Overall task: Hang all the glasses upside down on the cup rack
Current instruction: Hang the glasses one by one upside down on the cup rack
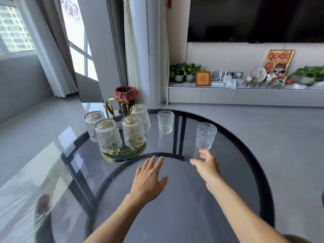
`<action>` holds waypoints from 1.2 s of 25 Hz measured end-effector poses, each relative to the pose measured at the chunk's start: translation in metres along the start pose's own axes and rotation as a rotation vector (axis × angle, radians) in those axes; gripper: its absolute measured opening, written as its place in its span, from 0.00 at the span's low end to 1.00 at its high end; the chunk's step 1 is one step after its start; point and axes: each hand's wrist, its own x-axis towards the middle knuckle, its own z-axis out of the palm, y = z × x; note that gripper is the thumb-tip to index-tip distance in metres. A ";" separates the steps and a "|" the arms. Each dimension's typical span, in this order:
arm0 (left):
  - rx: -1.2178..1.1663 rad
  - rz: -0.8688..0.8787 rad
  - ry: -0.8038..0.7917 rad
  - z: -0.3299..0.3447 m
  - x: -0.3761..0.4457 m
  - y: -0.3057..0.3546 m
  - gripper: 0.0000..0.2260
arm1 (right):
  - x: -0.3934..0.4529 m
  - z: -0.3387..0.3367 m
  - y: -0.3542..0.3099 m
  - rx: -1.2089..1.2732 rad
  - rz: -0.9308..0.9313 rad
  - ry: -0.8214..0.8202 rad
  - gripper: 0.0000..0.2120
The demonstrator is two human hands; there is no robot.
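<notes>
A gold wire cup rack (112, 109) on a round green base stands at the table's far left, with several ribbed clear glasses (133, 133) hanging upside down on it. Two more glasses stand upright on the table: one (165, 121) just right of the rack, another (205, 136) further right and nearer. My right hand (207, 166) is open, its fingertips just below the nearer glass's base, not around it. Flat over the table's middle, my left hand (149, 176) has its fingers spread and holds nothing.
The round dark glass table (228, 181) has a black rim and reflects the room. Beyond it stand a bin with a red liner (126, 93), curtains, and a low TV cabinet (245, 95) with plants and ornaments.
</notes>
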 end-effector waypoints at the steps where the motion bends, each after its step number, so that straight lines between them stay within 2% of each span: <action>1: 0.044 -0.014 -0.015 0.008 -0.002 -0.005 0.31 | 0.001 -0.007 0.005 0.013 0.026 0.011 0.28; 4: 0.128 -0.013 -0.035 0.023 -0.003 -0.014 0.31 | 0.012 -0.022 0.006 0.074 0.024 0.049 0.36; 8: 0.176 0.019 -0.026 0.022 0.001 -0.017 0.32 | 0.027 -0.020 0.000 0.359 -0.045 0.180 0.49; 15: 0.133 0.044 0.006 0.026 -0.002 -0.020 0.33 | 0.067 -0.004 0.006 0.295 -0.060 0.236 0.56; 18: 0.114 0.033 0.024 0.029 0.001 -0.022 0.34 | 0.090 -0.001 0.002 0.187 -0.070 0.215 0.58; 20: 0.105 0.037 0.032 0.028 0.003 -0.024 0.34 | 0.100 0.004 -0.002 0.101 0.000 0.194 0.54; 23: 0.088 0.031 0.041 0.029 0.001 -0.024 0.33 | 0.097 0.010 -0.003 0.010 0.032 0.192 0.36; 25: 0.067 0.024 0.062 0.027 0.001 -0.024 0.34 | 0.081 0.013 -0.002 -0.005 -0.005 0.152 0.33; 28: -0.024 0.019 0.099 0.024 0.000 -0.021 0.38 | 0.040 0.021 -0.002 0.111 -0.059 -0.030 0.31; 30: -0.218 0.013 0.051 0.013 -0.004 -0.019 0.44 | 0.009 0.027 -0.005 0.202 -0.075 -0.197 0.26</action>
